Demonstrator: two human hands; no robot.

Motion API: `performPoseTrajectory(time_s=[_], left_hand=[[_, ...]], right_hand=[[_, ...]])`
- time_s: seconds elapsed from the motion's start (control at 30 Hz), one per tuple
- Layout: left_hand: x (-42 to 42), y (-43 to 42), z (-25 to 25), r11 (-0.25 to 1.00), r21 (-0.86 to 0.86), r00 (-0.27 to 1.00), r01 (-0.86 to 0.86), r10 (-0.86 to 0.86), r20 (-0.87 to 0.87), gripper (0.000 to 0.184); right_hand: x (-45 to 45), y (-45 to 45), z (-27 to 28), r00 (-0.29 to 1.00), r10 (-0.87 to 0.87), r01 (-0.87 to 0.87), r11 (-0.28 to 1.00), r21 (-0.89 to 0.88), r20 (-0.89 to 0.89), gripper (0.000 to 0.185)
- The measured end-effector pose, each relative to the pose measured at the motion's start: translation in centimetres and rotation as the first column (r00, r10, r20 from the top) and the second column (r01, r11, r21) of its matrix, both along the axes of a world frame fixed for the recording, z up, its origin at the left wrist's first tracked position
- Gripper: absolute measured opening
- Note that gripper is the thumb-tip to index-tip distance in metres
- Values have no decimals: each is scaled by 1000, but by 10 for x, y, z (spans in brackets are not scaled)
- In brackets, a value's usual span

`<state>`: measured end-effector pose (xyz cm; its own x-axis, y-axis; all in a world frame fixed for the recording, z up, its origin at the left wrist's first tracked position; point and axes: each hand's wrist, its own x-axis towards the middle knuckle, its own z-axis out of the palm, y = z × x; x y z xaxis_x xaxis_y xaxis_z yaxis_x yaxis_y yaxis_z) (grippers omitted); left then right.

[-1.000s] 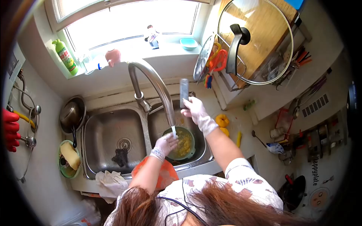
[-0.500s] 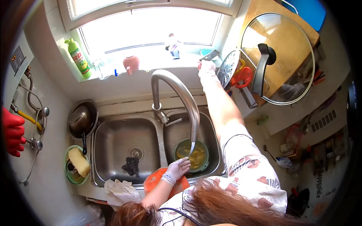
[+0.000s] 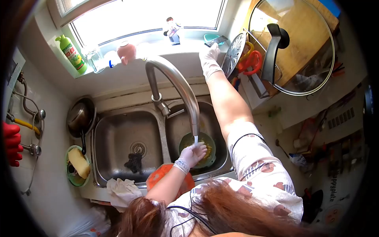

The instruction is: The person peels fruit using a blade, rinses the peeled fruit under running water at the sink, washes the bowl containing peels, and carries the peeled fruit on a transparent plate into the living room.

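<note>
As water (image 3: 196,139) runs from the tap (image 3: 179,81), left hand (image 3: 193,154): gloved, unclenched, palm up beneath the stream, overlapping the green bowl's near side.
Green bowl (image 3: 184,141): in the right basin (image 3: 209,118), near its front edge, holding yellow pieces (image 3: 208,149).
Right hand (image 3: 210,54): gloved, fingers at the dark flat object (image 3: 219,40); whether they grip it, cannot tell.
Dark flat object: at the windowsill's (image 3: 156,50) right end, overlapping the teal dish (image 3: 207,37).
Obstacles: metal disc (image 3: 233,53) just right of the right hand; tap arching over the right basin.
Left basin (image 3: 114,138): black scrubber (image 3: 134,162) near its front edge, white cloth (image 3: 122,191) over that edge.
</note>
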<state>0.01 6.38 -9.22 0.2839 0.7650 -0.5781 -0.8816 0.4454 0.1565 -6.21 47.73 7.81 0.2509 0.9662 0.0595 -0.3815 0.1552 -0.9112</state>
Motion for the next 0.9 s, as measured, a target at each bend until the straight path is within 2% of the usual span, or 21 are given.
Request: performPoseTrajectory(time_s=[0.03, 0.07, 0.1, 0.13, 0.23, 0.27, 0.3, 0.37, 0.4, 0.5, 0.53, 0.63, 0.73, 0.9], left_hand=[[-1, 0, -6, 1000, 16, 1000, -4, 4, 30, 38], [-2, -3, 0, 999, 33, 999, -2, 1, 49, 38], [-2, -7, 9, 999, 49, 998, 0, -3, 65, 38], [-3, -11, 13, 997, 73, 995, -18, 10, 100, 35], [-4, -25, 8, 997, 71, 993, -15, 6, 117, 34], [-4, -31, 5, 997, 78, 994, -9, 1, 111, 34], [-6, -35, 13, 999, 35, 997, -3, 0, 78, 35], [-10, -41, 27, 1000, -12, 1000, -5, 6, 13, 36], [-12, -42, 25, 1000, -13, 1000, -17, 17, 18, 35], [-14, -47, 13, 1000, -14, 999, -27, 28, 43, 35], [-16, -47, 10, 999, -6, 998, -31, 32, 56, 35], [-18, -45, 9, 999, 13, 998, -35, 34, 57, 35], [-20, -44, 9, 999, 30, 998, -35, 34, 59, 34], [-17, -48, 10, 999, 23, 997, -23, 21, 69, 33]], right_hand=[[4, -28, 22, 941, -41, 34, 999, 25, 336, 30], [8, -58, 46, 772, -113, 91, 994, 67, 626, 34], [15, -83, 72, 528, -77, 113, 993, 20, 846, 39], [16, -93, 85, 229, -19, 150, 989, -16, 973, 44], [11, -62, 70, 108, -218, 174, 965, 198, 970, 50], [11, -53, 67, 69, -179, 148, 975, 168, 981, 54], [12, -66, 82, 40, -170, 106, 981, 165, 985, 48], [14, -57, 87, -96, -64, 59, 996, 70, 993, 42], [12, -55, 84, -124, -102, 79, 990, 112, 987, 32], [13, -48, 80, -170, -120, 72, 988, 134, 978, 20], [16, -45, 70, -210, -326, -13, 944, 331, 922, 20], [15, -40, 63, -250, -379, -49, 924, 379, 891, 20], [9, -34, 61, -171, -322, 36, 942, 333, 931, 20], [15, -38, 62, -218, -383, -36, 922, 384, 898, 19]])
